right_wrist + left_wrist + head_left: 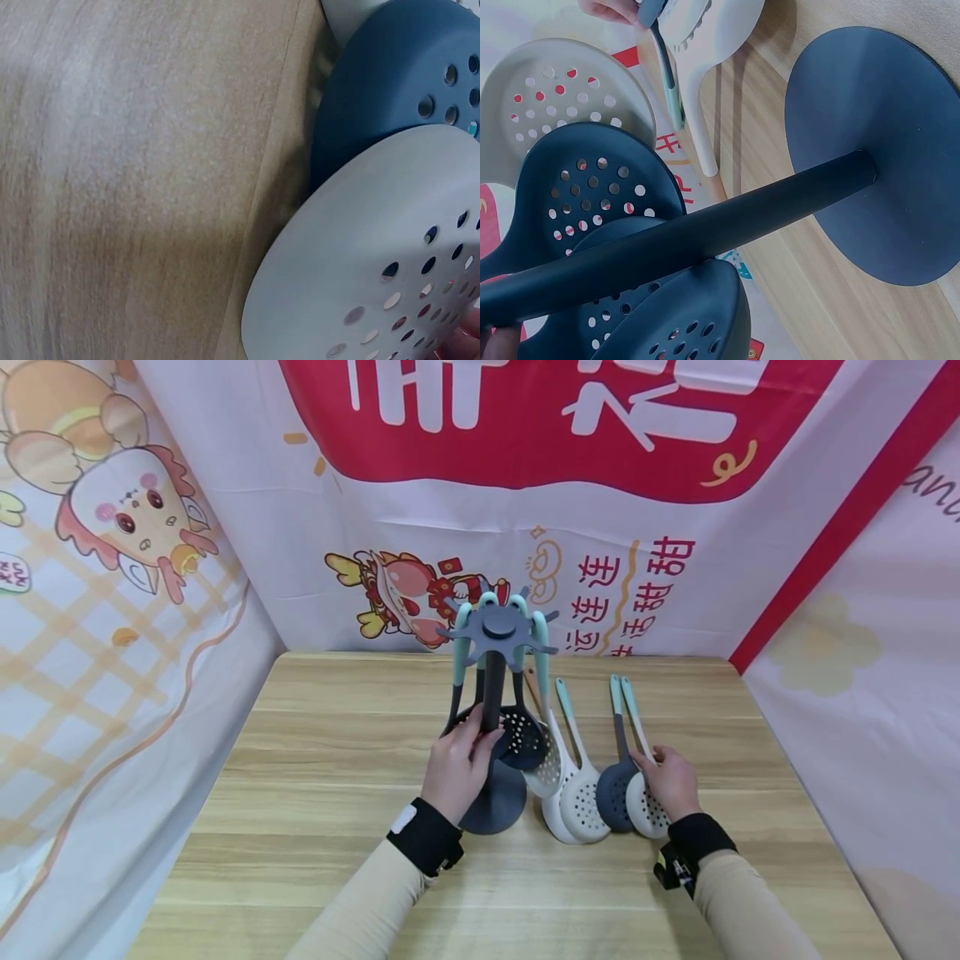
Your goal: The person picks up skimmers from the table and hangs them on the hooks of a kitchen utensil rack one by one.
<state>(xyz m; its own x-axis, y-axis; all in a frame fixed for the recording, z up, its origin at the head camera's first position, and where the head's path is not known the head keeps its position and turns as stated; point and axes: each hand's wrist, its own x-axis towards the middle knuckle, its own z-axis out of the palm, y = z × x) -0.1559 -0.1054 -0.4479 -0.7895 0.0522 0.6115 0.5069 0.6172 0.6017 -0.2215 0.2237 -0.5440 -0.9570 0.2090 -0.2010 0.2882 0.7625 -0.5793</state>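
My left hand (459,768) grips the black pole (492,689) of a utensil stand, whose round dark base (877,150) shows in the left wrist view. Dark skimmers (522,737) and a pale skimmer (570,101) hang by mint handles from the stand's grey hooked top (498,631). At the right end of a row on the table, my right hand (672,781) pinches a white skimmer (643,806) near its neck; the hand hides part of it. In the right wrist view this skimmer (352,262) overlaps a dark blue skimmer (382,97).
Another white skimmer (585,806) and a white utensil (553,818) partly behind it lie between the stand and the dark skimmer. The wooden table (315,777) meets a printed cloth (637,510) at the back and sides.
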